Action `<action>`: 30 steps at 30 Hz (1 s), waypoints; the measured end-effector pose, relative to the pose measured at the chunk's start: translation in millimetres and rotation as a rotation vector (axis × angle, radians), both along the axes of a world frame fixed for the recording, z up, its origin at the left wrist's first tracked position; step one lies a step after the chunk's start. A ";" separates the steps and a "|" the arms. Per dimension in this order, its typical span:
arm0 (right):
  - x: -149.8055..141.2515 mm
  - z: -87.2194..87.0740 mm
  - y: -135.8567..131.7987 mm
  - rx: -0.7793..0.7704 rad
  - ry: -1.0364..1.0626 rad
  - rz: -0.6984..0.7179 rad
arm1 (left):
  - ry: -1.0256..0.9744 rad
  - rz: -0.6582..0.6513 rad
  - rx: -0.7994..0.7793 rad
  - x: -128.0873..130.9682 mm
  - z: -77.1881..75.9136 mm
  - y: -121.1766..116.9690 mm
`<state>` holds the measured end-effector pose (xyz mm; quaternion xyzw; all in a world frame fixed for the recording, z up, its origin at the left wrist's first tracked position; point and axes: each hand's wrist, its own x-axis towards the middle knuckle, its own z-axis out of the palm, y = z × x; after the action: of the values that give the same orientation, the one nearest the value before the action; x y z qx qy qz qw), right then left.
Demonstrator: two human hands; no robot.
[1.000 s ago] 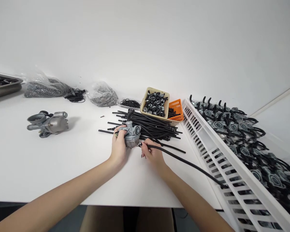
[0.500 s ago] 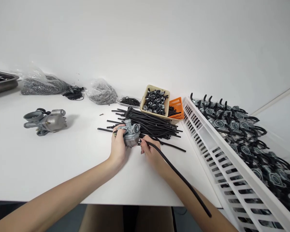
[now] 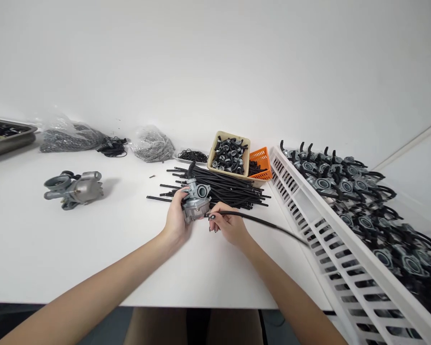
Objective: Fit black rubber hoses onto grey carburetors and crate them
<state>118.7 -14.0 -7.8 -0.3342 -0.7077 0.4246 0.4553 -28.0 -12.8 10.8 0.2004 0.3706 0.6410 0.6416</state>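
My left hand [image 3: 176, 213] is closed around a grey metal carburetor [image 3: 197, 207], its round flange facing me and a short black elbow tube on top. My right hand [image 3: 230, 224] pinches a long black rubber hose [image 3: 256, 219] near its end, right at the lower right side of the carburetor. Whether the hose end sits over the fitting there is too small to tell. The hose's free end trails to the right, against the white crate. Behind the carburetor lies a pile of similar black hoses [image 3: 233, 190].
A second carburetor [image 3: 75, 189] lies at the left. Along the back stand a metal tray [image 3: 12, 143], plastic bags of small parts [image 3: 153, 143], a cream bin [image 3: 210, 162] and an orange basket [image 3: 267, 164]. At the right, a white slotted crate [image 3: 319, 220] holds several carburetors [image 3: 346, 184].
The hose's free end has swung from over my right forearm up and right toward the crate. My right hand has turned slightly; the left still holds the carburetor. The view has shifted a little.
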 end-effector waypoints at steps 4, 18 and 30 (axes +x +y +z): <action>1.1 6.5 1.4 -0.140 0.154 0.018 | -0.003 -0.064 0.010 -2.7 -0.1 -0.3; -5.9 -1.5 4.2 -0.170 0.320 -0.287 | 0.016 -0.119 0.074 -2.2 -1.5 -1.1; -4.7 -3.5 -3.4 0.012 0.208 -0.400 | -0.056 -0.214 0.019 -4.3 -0.1 2.4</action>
<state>114.0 -17.4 -11.3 -0.4196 -0.5791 0.3540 0.6027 -32.3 -10.4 10.7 0.2269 0.3228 0.5777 0.7146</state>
